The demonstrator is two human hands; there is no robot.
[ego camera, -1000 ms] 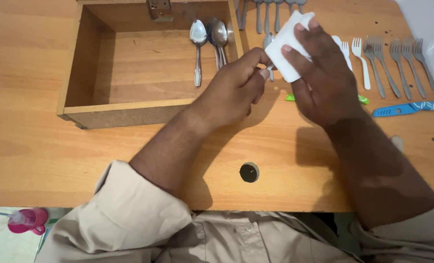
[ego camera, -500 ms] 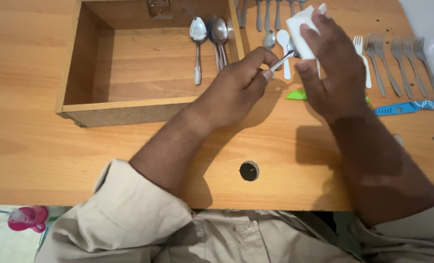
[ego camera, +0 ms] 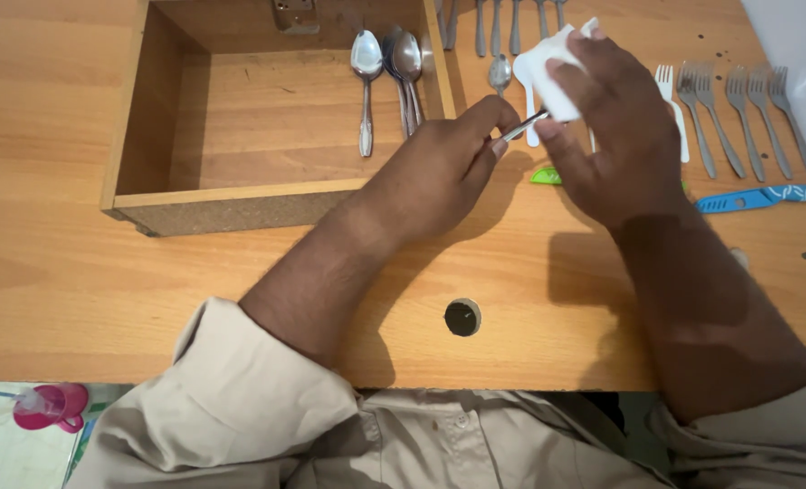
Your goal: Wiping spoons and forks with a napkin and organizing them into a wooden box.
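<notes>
My left hand (ego camera: 443,167) pinches the handle of a metal utensil (ego camera: 522,126) just right of the wooden drawer. The utensil's far end is hidden inside a folded white cloth (ego camera: 552,68) that my right hand (ego camera: 615,131) wraps around it. Both hands hover over the wooden table (ego camera: 77,281), close together. Inside the open wooden drawer (ego camera: 240,195) lie three metal spoons (ego camera: 367,68) against its right wall.
Metal spoons (ego camera: 500,71) and a white plastic spoon lie beyond my hands. White and metal forks (ego camera: 733,113) line up at the right, with a blue knife (ego camera: 751,200) and a green object (ego camera: 545,176). A round hole (ego camera: 462,318) is near the front edge.
My right hand slid the white cloth up along the utensil, baring the metal handle, then drew back down a little. My left hand kept its pinch and barely moved.
</notes>
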